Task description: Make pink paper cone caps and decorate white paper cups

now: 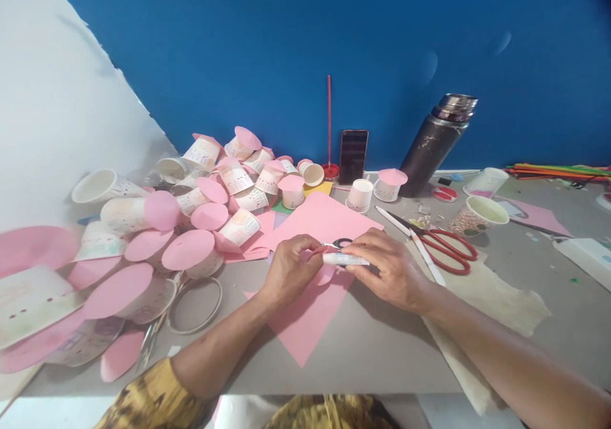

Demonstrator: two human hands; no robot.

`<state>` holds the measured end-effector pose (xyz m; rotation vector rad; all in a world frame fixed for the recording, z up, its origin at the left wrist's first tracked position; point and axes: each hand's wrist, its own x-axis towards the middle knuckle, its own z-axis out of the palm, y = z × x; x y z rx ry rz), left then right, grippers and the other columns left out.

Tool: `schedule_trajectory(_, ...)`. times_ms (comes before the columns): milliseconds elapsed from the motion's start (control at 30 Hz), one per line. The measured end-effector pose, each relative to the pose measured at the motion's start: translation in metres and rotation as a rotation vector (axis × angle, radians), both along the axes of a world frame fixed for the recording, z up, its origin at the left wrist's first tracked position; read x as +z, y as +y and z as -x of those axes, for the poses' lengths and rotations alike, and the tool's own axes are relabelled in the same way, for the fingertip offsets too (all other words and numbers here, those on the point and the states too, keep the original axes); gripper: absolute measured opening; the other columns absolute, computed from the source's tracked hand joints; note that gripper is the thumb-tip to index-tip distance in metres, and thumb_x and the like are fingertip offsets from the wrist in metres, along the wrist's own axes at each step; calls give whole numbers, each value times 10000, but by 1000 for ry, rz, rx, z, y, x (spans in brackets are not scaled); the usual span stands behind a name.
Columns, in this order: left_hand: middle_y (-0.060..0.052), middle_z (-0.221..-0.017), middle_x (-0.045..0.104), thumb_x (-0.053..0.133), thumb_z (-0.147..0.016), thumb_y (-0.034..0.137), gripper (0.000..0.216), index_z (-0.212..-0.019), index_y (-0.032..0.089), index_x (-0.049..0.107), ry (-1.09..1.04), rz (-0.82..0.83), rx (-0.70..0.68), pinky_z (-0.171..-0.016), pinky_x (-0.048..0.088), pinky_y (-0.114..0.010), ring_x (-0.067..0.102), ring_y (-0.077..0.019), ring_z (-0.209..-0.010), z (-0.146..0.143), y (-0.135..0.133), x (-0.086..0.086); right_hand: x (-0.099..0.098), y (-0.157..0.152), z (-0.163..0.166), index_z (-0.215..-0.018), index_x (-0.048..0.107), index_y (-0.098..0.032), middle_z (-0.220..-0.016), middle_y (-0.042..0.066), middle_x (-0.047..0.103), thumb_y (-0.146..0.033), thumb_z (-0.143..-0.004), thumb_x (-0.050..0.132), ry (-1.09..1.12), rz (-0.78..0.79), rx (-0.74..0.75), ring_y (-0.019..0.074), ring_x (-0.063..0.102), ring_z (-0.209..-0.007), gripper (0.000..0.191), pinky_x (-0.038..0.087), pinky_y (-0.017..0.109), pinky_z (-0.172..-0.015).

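Note:
My left hand pinches a small pink paper piece over the middle of the table. A short white tube with faint print is in my right hand, its left end against the paper at my left fingertips. Just behind the tube lies a dark ring-shaped thing, partly covered by my fingers. Beneath both hands are a rounded pink paper piece and a larger pink sheet. More pink paper spreads behind them.
Many paper cups with pink paper discs crowd the left side, beside a tape ring. Red-handled scissors, a white pen and a cloth lie right. A phone and dark flask stand behind.

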<state>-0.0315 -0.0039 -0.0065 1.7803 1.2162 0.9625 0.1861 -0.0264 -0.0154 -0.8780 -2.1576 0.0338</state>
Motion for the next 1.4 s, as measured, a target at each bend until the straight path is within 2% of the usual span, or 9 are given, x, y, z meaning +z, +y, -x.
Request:
schedule_trajectory(167, -32, -820, 757, 646, -820, 258, 158, -775, 192, 782, -29, 53, -45, -759, 467, -293, 661, -190, -800, 0, 0, 4, 4, 0, -3, -1089, 733, -200, -1001, 108, 758, -214, -960, 645, 81, 116, 33, 239, 671, -916, 157, 540, 387, -811)
schedule_trajectory(367, 8, -649, 615, 674, -760, 293, 158, -657, 174, 684, -81, 234, 10, -581, 364, -254, 499, -128, -616, 2, 6, 3, 19, 5, -16, -1061, 730, -214, -961, 54, 753, -457, -909, 703, 584, 840, 126, 196, 676, -817, 287, 521, 309, -718)
schedule_trajectory(500, 42, -573, 428, 692, -747, 376, 317, -563, 176, 528, -164, 339, 44, -517, 275, -235, 365, -96, -564, 2, 6, 7, 18, 8, -16, -1042, 688, -213, -900, 32, 712, -461, -812, 800, 859, 1046, 167, 162, 635, -774, 356, 504, 299, -723)
schedule_trajectory(700, 47, -580, 398, 684, -735, 325, 317, -555, 180, 467, -199, 342, 64, -502, 255, -226, 354, -87, -554, -1, 3, 7, 8, 8, 7, -814, 676, -183, -702, -17, 584, -443, -656, 912, 966, 1036, -16, 129, 489, -649, 385, 391, 265, -577)
schedule_trajectory(900, 44, -568, 422, 692, -749, 380, 340, -561, 177, 496, -198, 351, 79, -492, 246, -228, 356, -86, -539, -2, 3, 3, 12, 16, -5, -901, 727, -203, -705, -16, 594, -418, -715, 871, 1327, 1130, 67, 105, 460, -621, 318, 395, 232, -545)
schedule_trajectory(1033, 42, -570, 430, 693, -745, 372, 304, -574, 172, 541, -182, 337, 81, -499, 254, -232, 366, -89, -546, -1, 3, 3, 14, 18, -10, -1070, 743, -195, -958, 44, 696, -298, -634, 914, 1223, 1279, 102, 127, 571, -734, 479, 470, 247, -595)
schedule_trajectory(1133, 41, -561, 433, 685, -758, 376, 302, -573, 169, 567, -154, 283, 102, -503, 262, -237, 373, -94, -549, -1, 3, 3, 9, 15, -4, -987, 709, -209, -908, -1, 649, -281, -630, 918, 1152, 1275, 163, 132, 599, -756, 420, 515, 277, -664)
schedule_trajectory(1300, 26, -578, 545, 668, -763, 324, 208, -626, 168, 654, -140, 215, 93, -534, 335, -240, 450, -111, -565, -4, 0, 1, 5, 8, 9, -930, 670, -211, -640, -75, 495, -434, -646, 906, 825, 1059, -38, 129, 522, -598, 431, 466, 288, -598)
schedule_trajectory(1400, 1, -624, 630, 666, -766, 308, 171, -680, 166, 706, -136, 211, 66, -573, 395, -251, 522, -134, -605, -8, -5, 2, 6, 5, 18, -967, 732, -207, -693, -19, 622, -485, -726, 837, 533, 825, -152, 174, 594, -699, 382, 487, 312, -689)
